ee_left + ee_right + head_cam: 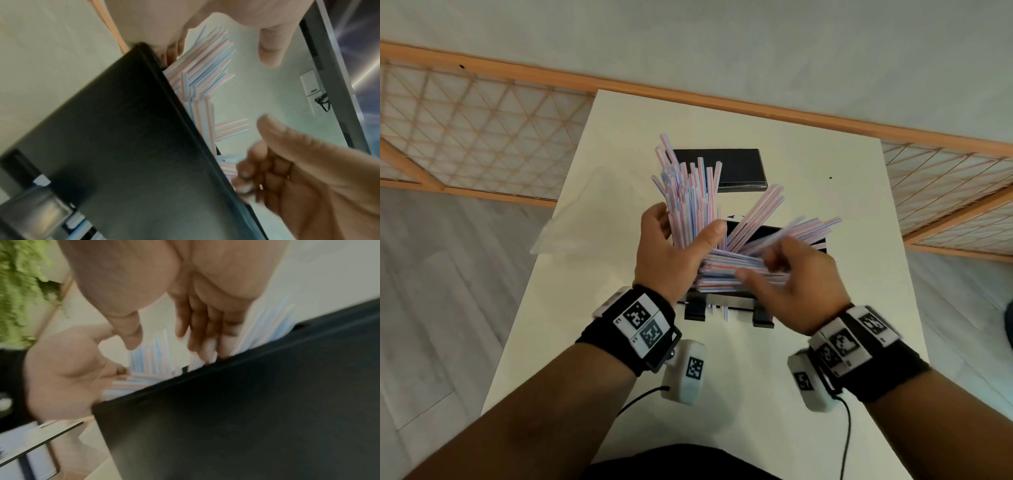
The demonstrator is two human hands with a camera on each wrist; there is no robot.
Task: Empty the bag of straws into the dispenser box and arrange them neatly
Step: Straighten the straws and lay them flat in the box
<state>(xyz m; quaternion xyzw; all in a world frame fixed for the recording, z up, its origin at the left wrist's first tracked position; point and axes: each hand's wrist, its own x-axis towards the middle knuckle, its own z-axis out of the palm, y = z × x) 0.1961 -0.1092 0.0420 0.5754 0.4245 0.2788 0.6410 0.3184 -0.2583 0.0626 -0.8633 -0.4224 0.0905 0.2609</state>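
Observation:
The black dispenser box (743, 298) stands mid-table, heaped with pink-and-blue striped straws. A flat stack of straws (726, 267) lies along the box. Other straws (756, 212) lean out to the right. My left hand (685, 226) grips an upright bundle of straws (690, 192) at the box's left end, with the thumb on the near side. My right hand (767, 267) hovers over the flat stack, blurred, its fingers touching the straws and its thumb apart. In the right wrist view its fingers (205, 344) reach down to the box's rim (226, 363). The box's side wall (123, 129) fills the left wrist view.
The box's black lid (719, 169) lies flat behind the box. A clear plastic bag (585, 216) lies at the table's left edge. The white table (842, 192) is narrow, with a wooden lattice screen (465, 130) and floor beyond it. Cables trail from both wrist cameras.

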